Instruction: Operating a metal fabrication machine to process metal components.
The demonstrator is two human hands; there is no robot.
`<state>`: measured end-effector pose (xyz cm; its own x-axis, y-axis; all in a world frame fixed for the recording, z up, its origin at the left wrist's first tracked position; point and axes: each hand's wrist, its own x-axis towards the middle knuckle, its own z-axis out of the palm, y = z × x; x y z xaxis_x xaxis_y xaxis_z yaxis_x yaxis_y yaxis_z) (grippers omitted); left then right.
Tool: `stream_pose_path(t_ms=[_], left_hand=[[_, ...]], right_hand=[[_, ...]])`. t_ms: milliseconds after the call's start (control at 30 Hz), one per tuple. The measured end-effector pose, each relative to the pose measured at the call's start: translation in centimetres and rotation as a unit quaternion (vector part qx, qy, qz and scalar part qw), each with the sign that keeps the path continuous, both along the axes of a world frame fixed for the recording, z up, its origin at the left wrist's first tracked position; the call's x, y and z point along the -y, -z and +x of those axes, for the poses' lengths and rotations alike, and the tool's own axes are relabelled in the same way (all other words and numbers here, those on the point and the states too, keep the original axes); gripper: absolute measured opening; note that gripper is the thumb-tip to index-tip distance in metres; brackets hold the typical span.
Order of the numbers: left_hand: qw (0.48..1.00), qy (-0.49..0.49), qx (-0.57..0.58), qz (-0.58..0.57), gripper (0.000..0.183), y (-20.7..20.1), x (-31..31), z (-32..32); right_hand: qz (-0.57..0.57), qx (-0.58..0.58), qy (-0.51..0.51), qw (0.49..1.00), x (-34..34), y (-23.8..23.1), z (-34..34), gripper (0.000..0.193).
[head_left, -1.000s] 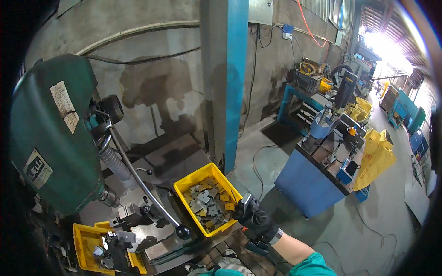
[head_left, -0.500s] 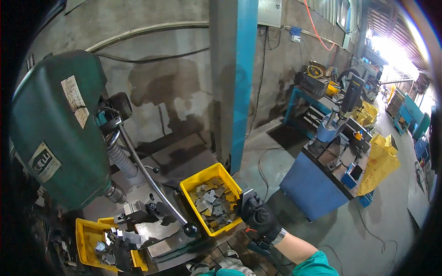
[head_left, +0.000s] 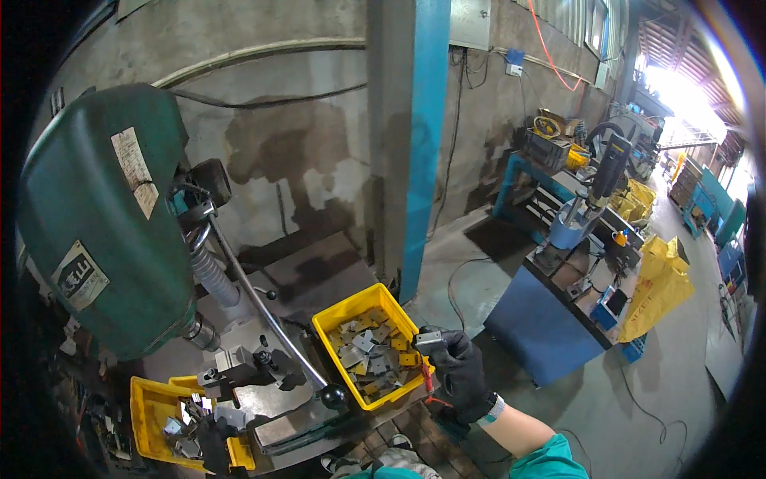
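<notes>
A worker's gloved right hand [head_left: 463,371] pinches a small metal part [head_left: 428,341] between fingers and thumb, just beside the right rim of a yellow bin [head_left: 345,309] of metal pieces [head_left: 365,345]; the part juts leftward from the fingertips, its longer side seemingly pointing binward. The gloved left hand [head_left: 213,444], well apart, is at a second bin [head_left: 149,411]; I cannot tell whether it grips the grey plate [head_left: 232,414] beside it

This is a workshop, with a green drill press [head_left: 112,215] and binned metal pieces [head_left: 369,351].
</notes>
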<state>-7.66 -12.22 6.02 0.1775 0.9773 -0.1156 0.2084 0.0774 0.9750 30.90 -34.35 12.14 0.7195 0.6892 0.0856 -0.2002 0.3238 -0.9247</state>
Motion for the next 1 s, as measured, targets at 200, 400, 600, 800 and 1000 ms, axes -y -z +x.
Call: stream_pose_path(t_ms=[200,400,600,800,1000], left_hand=[[0.999,0.033,0.008,0.015,0.027,1.6,-1.1,-0.9],[0.992,0.112,0.018,0.061,0.037,6.7,-3.4,-5.3],[0.999,-0.02,0.037,0.03,0.016,-1.8,0.9,0.8],[0.998,0.028,0.028,0.053,0.018,-0.6,-2.4,1.2],[0.942,0.002,-0.125,0.313,0.016,0.8,-3.5,3.8]], right_hand=[[-0.013,-0.054,0.039,0.998,0.5,0.9,0.9,0.015],[0.001,-0.102,0.051,0.993,0.1,2.5,1.2,0.016],[-0.128,0.007,0.061,0.99,-1.2,0.3,1.0,0.018],[-0.1,0.207,0.002,0.973,-6.5,4.6,1.9,0.045],[-0.012,0.088,-0.149,0.985,-7.6,-1.4,-2.5,0.046]])
